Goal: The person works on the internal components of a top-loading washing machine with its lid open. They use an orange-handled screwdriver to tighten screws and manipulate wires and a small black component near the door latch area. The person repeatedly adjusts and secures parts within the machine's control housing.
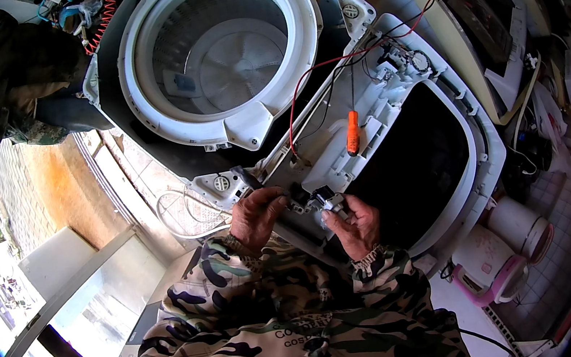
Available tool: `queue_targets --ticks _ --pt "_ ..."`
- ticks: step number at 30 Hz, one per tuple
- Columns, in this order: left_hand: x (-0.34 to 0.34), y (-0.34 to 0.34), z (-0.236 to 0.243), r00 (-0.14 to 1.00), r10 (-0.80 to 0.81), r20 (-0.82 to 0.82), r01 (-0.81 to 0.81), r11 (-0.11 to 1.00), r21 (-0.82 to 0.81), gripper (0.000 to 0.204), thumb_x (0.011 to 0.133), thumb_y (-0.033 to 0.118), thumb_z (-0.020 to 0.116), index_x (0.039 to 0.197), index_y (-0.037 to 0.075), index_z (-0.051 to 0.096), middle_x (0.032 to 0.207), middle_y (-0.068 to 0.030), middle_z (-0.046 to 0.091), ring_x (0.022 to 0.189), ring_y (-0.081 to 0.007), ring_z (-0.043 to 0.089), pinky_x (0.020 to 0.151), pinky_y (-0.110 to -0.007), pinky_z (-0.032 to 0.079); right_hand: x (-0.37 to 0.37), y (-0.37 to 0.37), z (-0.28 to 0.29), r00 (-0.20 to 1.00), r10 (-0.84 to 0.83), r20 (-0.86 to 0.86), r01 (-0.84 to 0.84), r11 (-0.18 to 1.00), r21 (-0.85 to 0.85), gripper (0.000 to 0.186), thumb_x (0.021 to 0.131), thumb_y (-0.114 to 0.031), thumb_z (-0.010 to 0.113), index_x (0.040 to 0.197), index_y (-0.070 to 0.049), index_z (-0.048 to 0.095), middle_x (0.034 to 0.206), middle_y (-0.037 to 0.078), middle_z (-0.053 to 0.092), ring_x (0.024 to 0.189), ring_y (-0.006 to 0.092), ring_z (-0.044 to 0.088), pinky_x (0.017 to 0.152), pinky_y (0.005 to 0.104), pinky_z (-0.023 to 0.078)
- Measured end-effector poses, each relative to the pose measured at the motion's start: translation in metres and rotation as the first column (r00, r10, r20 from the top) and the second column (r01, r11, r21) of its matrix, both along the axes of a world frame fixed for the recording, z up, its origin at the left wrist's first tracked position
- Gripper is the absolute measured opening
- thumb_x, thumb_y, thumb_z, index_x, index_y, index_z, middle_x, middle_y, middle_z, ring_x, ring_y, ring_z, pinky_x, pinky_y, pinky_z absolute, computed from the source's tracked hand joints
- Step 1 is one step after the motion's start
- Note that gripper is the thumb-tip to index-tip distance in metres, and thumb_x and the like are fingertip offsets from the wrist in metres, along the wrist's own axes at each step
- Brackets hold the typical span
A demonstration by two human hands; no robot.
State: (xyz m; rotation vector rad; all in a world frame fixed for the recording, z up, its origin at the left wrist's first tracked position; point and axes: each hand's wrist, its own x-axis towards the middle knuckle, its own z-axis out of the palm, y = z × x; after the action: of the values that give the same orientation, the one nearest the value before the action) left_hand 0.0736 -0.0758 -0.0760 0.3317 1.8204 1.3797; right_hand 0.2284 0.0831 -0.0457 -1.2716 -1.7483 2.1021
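Observation:
My left hand (pixel 258 220) is closed in a pinch at the near corner of a top-loading washing machine, its fingers on a small dark piece I cannot make out. Just to its right, my right hand (pixel 356 225) grips a small black-and-white component (pixel 331 201) between thumb and fingers. Both hands work over the lower end of the detached white top cover (pixel 473 156), which leans against the washer. An orange-handled screwdriver (pixel 353 132) lies on the cover's inner side. Red and black wires (pixel 297 107) run across the cover toward the far right.
The open washer drum (pixel 221 56) stands beyond my hands. Another washing machine (pixel 472 28) sits at the far right. Pink-and-white appliances (pixel 484 264) lie on the right. A white hose (pixel 179 226) loops at the left. A person in dark clothes (pixel 23 76) is at the far left.

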Motion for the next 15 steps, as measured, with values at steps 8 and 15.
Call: queue_targets --ticks 8,15 --pt "-0.005 0.004 0.013 0.99 -0.094 -0.108 0.093 0.996 -0.014 0.018 0.096 0.008 0.067 0.11 -0.002 0.071 0.092 -0.0113 0.072 0.087 -0.02 0.067 0.081 -0.034 0.051 -0.019 -0.005 0.011 0.99 0.115 0.086 -0.134 0.953 0.272 0.029 0.082 -0.012 0.08 0.105 0.002 0.068 0.088 0.008 0.069 0.074 0.0149 0.065 0.069 0.0293 0.053" --pt "-0.005 0.007 0.017 0.973 -0.106 -0.203 0.097 0.994 -0.051 0.02 0.088 0.005 0.071 0.107 0.003 0.075 0.093 -0.0128 0.072 0.087 -0.0232 0.07 0.078 -0.033 0.054 -0.03 -0.005 0.021 0.987 0.145 0.074 -0.163 0.896 0.413 0.029 0.081 -0.011 0.08 0.103 0.001 0.068 0.086 0.01 0.067 0.073 0.0182 0.065 0.067 0.031 0.053"
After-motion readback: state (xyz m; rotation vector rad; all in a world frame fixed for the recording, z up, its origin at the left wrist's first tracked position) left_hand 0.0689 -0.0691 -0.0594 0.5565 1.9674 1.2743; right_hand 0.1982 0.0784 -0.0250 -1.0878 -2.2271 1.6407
